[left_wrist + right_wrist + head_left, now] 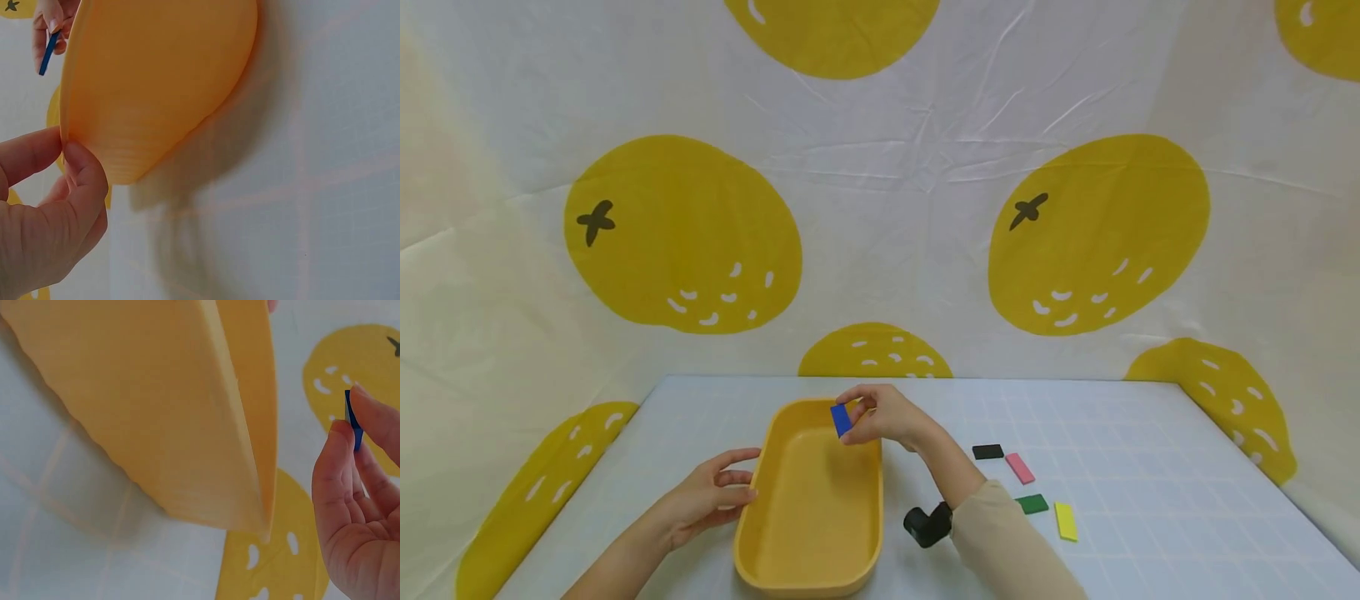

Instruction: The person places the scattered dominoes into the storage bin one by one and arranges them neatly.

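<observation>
A yellow plastic tray with rounded corners and raised walls stands lengthwise on the table. My left hand is at its left side; in the left wrist view, thumb and forefinger pinch the tray's rim. Over the far right part of the tray, my right hand pinches a small flat blue block between thumb and fingertips. Seen from the right wrist, the blue block is edge-on and apart from the tray wall. The tray's inside shows no other block in the head view.
Right of the tray lie a black block, a pink block, a green block, partly behind the sleeve, and a yellow block. A black cylindrical object shows beside the right forearm. A fruit-printed cloth hangs behind the table.
</observation>
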### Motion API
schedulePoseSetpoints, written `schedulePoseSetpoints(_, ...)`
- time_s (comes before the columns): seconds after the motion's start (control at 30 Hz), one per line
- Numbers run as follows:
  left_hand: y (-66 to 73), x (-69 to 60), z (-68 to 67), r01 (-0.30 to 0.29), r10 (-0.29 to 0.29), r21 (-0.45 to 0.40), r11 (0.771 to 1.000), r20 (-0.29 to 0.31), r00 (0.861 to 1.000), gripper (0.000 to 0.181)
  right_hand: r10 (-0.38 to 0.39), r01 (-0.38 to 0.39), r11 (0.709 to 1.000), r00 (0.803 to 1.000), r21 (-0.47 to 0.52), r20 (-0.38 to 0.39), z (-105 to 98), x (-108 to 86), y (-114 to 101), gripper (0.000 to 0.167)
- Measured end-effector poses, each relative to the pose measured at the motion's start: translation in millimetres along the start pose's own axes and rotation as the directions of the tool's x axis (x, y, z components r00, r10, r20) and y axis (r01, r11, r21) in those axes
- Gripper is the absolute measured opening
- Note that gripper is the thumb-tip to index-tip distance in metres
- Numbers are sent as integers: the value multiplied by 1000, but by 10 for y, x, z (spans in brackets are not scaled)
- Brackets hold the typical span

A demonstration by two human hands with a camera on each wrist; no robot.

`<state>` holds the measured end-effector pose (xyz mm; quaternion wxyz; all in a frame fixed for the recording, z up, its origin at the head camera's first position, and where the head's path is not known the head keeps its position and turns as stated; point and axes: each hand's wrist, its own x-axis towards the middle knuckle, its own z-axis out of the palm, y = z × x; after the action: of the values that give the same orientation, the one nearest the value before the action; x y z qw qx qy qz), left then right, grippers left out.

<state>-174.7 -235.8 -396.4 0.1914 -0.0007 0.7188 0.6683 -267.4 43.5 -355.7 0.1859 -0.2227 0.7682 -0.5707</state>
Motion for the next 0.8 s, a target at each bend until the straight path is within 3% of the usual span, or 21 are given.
schedulePoseSetpoints(0.8,9,12,23,37,-38,-51,998,-17,999,71,0,0,1000,1000,17,3,276,246,-80,45)
